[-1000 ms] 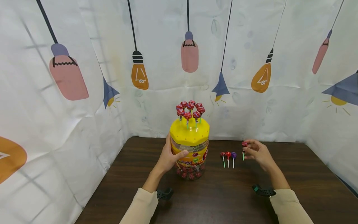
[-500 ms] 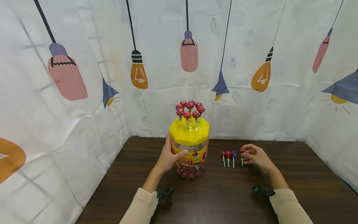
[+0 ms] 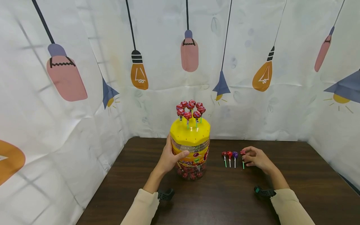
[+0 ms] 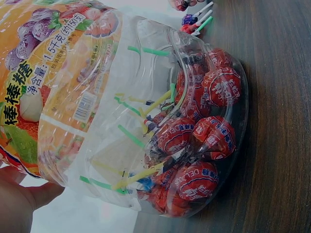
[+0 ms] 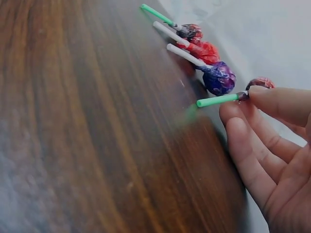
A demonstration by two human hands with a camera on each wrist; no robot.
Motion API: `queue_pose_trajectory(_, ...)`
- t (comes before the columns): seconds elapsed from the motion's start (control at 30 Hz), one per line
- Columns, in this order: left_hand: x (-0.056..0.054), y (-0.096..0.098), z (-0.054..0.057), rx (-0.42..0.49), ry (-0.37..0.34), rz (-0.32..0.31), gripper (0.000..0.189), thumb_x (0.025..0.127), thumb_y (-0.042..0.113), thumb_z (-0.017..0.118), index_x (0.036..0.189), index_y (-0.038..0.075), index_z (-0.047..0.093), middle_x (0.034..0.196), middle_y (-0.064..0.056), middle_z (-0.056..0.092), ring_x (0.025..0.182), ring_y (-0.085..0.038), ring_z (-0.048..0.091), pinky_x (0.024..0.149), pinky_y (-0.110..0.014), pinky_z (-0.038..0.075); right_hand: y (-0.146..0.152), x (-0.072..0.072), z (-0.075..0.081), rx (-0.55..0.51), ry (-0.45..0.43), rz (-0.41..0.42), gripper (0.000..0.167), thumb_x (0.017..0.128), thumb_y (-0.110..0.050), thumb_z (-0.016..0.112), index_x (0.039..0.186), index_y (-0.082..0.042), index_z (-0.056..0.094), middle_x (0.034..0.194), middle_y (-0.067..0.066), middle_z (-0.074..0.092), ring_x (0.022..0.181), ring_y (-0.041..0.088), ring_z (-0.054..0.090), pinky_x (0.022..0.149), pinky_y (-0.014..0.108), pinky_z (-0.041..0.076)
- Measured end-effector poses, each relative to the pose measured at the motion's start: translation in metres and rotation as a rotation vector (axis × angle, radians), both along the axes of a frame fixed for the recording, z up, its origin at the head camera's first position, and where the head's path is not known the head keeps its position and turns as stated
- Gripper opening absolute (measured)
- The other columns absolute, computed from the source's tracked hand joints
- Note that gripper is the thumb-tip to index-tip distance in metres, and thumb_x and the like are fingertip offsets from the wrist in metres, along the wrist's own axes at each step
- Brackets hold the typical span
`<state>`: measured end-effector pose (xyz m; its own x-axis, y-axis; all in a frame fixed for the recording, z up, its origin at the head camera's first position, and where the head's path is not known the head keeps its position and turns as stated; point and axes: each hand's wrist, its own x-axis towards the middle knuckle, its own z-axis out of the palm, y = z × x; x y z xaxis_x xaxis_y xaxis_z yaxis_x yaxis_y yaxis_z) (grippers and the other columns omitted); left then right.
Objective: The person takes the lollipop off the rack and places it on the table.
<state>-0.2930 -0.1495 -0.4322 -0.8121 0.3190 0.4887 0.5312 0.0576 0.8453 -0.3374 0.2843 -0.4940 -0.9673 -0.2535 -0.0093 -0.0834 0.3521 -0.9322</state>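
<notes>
Cream fabric comes first: at the bottom edge of the head view we find two sleeves [image 3: 140, 206], one left of centre and one at lower right, each with a dark wristband [image 3: 166, 194] just beyond its cuff.

From the right sleeve, the right hand [image 3: 257, 159] reaches to the right of centre. Its thumb and fingers pinch a lollipop [image 5: 218, 100] by the wrapped neck, the red head up and the green stick pointing down. We cannot tell whether the stick's tip touches the dark wooden table [image 3: 219, 197].

From the left sleeve, the left hand [image 3: 170, 157] grips the left side of a big clear jar [image 3: 195, 156], its thumb across the front of the orange and yellow label. The jar stands upright at the middle of the frame. Through its clear base, in the left wrist view, we see red-wrapped sweets [image 4: 197, 179] with green and yellow sticks.

On top sits a yellow lid [image 3: 189, 134], and a ring of red lollipops [image 3: 187, 115] stands upright in it, heads high.

Between jar and right hand, three lollipops lie side by side: a dark red one [image 3: 224, 153] on a green stick, a bright red one [image 3: 229, 154] and a purple one [image 3: 235, 154], both on white sticks.

Farthest off, filling the upper frame, hangs a creased white cloth [image 3: 168, 47] printed with pink, orange and blue lamps.
</notes>
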Motion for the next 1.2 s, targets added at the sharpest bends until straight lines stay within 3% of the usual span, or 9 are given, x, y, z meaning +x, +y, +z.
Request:
queue_pose_trajectory(0.57,0.000,0.000,0.000,-0.001,0.009,0.000,0.094,0.093,0.030,0.076,0.160,0.036,0.011,0.140,-0.004,0.052,0.121,-0.022,0.060,0.103,-0.036,0.053,-0.011,0.004,0.005,0.076,-0.042,-0.087,0.025,0.100,0.000,0.055,0.123,0.010,0.056,0.104,0.018,0.066,0.080,0.020,0.064,0.069,0.032,0.061)
queue_pose_trajectory(0.77,-0.001,0.000,0.001,0.005,0.023,-0.007,0.094,0.094,0.024,0.075,0.161,0.035,0.010,0.141,-0.006,0.051,0.122,-0.021,0.060,0.104,-0.037,0.053,-0.011,0.004,0.009,0.091,-0.039,-0.071,0.029,0.101,-0.002,0.058,0.127,0.010,0.055,0.105,0.019,0.067,0.082,0.021,0.064,0.071,0.031,0.061)
queue_pose_trajectory(1.2,0.000,0.000,0.000,-0.001,0.010,-0.001,0.095,0.093,0.030,0.076,0.161,0.037,0.009,0.141,-0.002,0.051,0.122,-0.023,0.060,0.104,-0.037,0.053,-0.003,0.006,0.015,0.082,-0.082,-0.015,0.041,0.103,-0.016,0.061,0.135,0.009,0.051,0.112,0.023,0.067,0.085,0.024,0.069,0.073,0.037,0.062)
